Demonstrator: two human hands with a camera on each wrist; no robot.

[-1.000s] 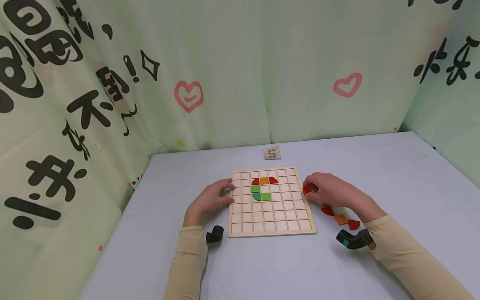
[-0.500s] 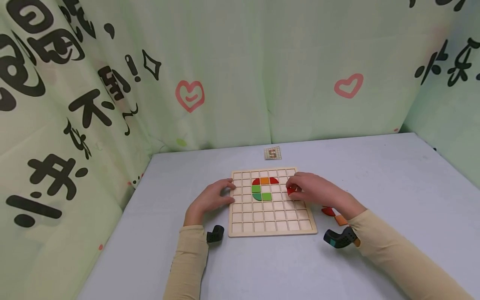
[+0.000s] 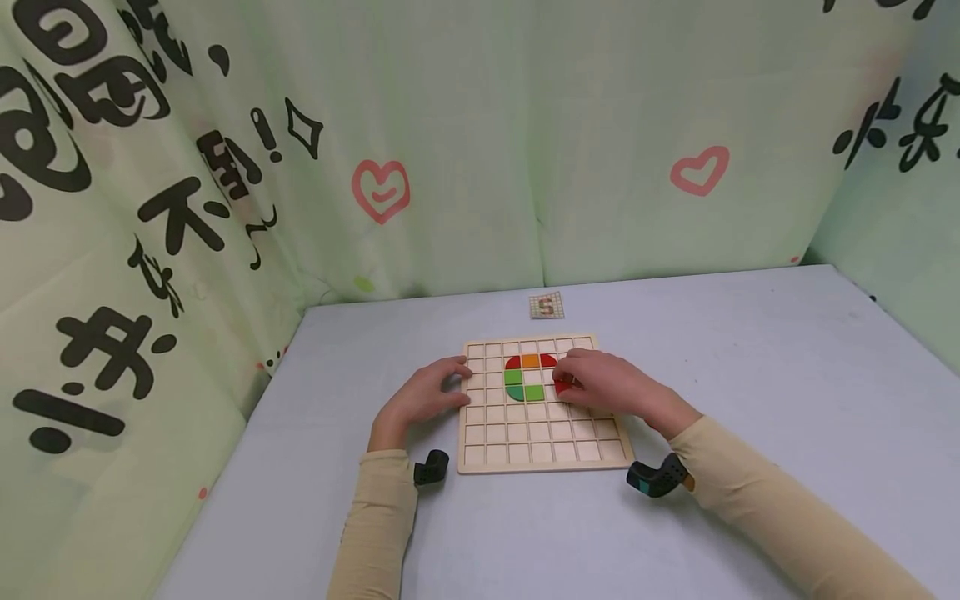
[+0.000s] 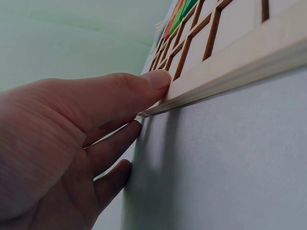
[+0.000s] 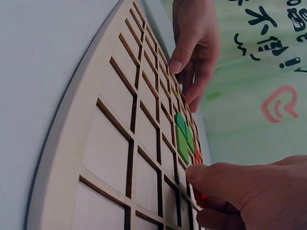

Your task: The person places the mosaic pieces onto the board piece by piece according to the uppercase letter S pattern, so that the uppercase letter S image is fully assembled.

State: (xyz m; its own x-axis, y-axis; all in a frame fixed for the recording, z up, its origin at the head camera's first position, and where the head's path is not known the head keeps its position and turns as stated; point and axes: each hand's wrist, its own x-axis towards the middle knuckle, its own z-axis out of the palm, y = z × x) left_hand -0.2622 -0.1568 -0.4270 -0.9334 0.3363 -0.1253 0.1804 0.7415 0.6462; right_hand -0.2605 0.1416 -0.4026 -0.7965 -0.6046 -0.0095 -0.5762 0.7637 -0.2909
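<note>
A wooden grid board [image 3: 495, 437] lies on the table. Set into its cells are a red rounded tile [image 3: 513, 363], an orange square tile [image 3: 530, 361], another red rounded tile [image 3: 548, 361], two green square tiles [image 3: 534, 392] and a teal rounded tile [image 3: 515, 392]. My left hand [image 3: 423, 390] touches the board's left edge, its thumb [image 4: 156, 80] on the rim and its fingers loosely spread. Over the right part of the grid, my right hand [image 3: 615, 383] pinches a red tile [image 3: 562, 387], mostly covered by the fingers; its full shape is hidden.
Behind the board lies a small patterned card [image 3: 547, 305]. Black wrist devices [image 3: 657, 477] sit on both wrists. A pale green curtain [image 3: 457, 167] with black characters and hearts closes off the back and sides of the white table [image 3: 525, 533].
My right hand has carried the red tile leftward from beyond the board's right edge to over the grid. Its forearm now hides the loose tiles at the right. The left hand stays put.
</note>
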